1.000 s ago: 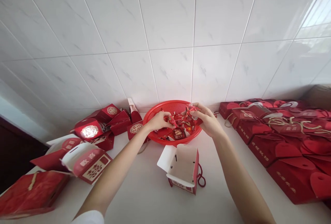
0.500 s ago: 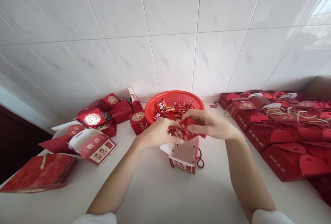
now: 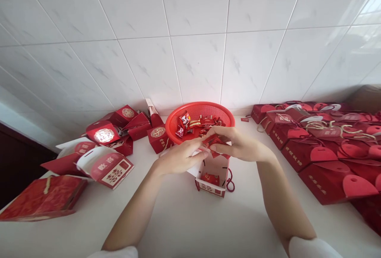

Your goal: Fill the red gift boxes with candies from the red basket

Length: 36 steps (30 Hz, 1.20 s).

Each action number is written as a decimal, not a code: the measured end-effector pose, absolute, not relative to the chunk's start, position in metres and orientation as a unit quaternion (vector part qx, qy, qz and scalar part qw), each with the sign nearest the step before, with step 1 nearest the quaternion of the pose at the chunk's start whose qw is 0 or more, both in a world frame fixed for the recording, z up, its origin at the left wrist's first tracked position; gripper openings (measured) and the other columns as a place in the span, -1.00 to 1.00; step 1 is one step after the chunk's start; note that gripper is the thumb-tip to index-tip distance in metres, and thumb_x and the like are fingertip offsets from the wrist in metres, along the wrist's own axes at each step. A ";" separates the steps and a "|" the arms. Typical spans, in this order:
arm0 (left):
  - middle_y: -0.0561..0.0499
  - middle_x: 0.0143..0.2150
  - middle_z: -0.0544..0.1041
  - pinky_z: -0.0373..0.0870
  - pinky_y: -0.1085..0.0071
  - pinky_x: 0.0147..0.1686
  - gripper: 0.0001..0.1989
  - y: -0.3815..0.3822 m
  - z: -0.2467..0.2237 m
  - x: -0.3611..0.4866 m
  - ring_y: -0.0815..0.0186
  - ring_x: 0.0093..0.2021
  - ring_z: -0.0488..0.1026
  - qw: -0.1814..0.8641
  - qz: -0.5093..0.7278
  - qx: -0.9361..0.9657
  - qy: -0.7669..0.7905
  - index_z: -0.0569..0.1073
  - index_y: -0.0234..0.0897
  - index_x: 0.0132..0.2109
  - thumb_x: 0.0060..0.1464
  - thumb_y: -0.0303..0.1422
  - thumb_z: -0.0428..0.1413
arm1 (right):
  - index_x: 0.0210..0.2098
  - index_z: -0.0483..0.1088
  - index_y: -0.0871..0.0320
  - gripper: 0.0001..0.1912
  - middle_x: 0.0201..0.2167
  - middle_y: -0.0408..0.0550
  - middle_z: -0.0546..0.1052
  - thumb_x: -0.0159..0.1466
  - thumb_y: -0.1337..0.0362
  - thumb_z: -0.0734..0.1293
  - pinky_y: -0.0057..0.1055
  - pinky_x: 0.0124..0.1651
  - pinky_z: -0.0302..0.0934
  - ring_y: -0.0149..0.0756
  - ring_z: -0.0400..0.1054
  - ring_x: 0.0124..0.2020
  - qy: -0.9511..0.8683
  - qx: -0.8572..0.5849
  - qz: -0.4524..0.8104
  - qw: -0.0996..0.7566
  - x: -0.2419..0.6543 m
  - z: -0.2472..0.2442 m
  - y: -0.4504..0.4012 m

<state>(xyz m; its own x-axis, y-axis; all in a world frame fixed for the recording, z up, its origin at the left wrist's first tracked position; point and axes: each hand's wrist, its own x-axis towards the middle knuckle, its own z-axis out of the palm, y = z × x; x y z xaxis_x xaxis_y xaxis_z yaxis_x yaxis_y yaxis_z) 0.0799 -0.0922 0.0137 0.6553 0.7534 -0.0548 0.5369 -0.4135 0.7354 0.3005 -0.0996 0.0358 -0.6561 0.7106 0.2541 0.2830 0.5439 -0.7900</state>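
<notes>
- Left hand [image 3: 181, 155] and right hand [image 3: 241, 145] pinch nearly shut on red candy packets [image 3: 214, 145]
- Packets are over open gift box [image 3: 210, 188], near red basket [image 3: 196, 109]
- Next move: likely release into box

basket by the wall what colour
Red mesh basket, shown best in the head view.

A red mesh basket [image 3: 208, 109] holds sweets [image 3: 185, 120] in glossy red and gold wrappers. A deep red packet [image 3: 214, 143] shows small gold marks. The open gift box [image 3: 212, 172] is white inside and red outside. Dark red boxes [image 3: 324, 172] to the right have coral-red flaps, while a box [image 3: 114, 170] on the left bears a red double-happiness pattern on white. The wall tiles [image 3: 193, 51] are white with grey veining.
</notes>
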 end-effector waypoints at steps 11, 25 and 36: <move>-0.01 0.12 0.57 0.37 0.39 0.04 -0.62 -0.094 0.025 0.058 0.15 0.09 0.49 0.313 0.124 0.848 0.409 0.50 -0.16 0.13 0.26 -0.18 0.02 | -0.17 0.43 0.13 -0.71 -0.45 -0.16 0.48 0.23 0.53 0.19 -0.43 -0.40 0.05 -0.37 0.27 -0.48 -0.872 -0.355 0.267 0.205 0.290 0.023 -0.096; -0.07 0.12 0.56 0.39 0.32 0.05 -0.58 -0.090 0.017 0.051 0.13 0.08 0.51 0.285 0.046 0.850 0.440 0.50 -0.21 0.12 0.27 -0.12 -0.01 | -0.01 0.49 0.07 -0.75 -0.17 -0.03 0.62 0.38 0.28 0.25 -0.35 -0.20 0.30 -0.21 0.48 -0.21 -0.883 -0.347 0.207 0.238 0.314 0.039 -0.119; -0.09 0.05 0.52 0.36 0.28 -0.03 -0.54 -0.096 0.011 0.062 0.05 0.07 0.47 0.228 -0.004 0.843 0.487 0.48 -0.17 0.14 0.09 -0.20 0.14 | -0.14 0.54 0.11 -0.76 -0.26 -0.04 0.63 0.36 0.34 0.22 -0.37 -0.28 0.20 -0.23 0.48 -0.33 -0.867 -0.456 0.196 0.054 0.330 0.038 -0.130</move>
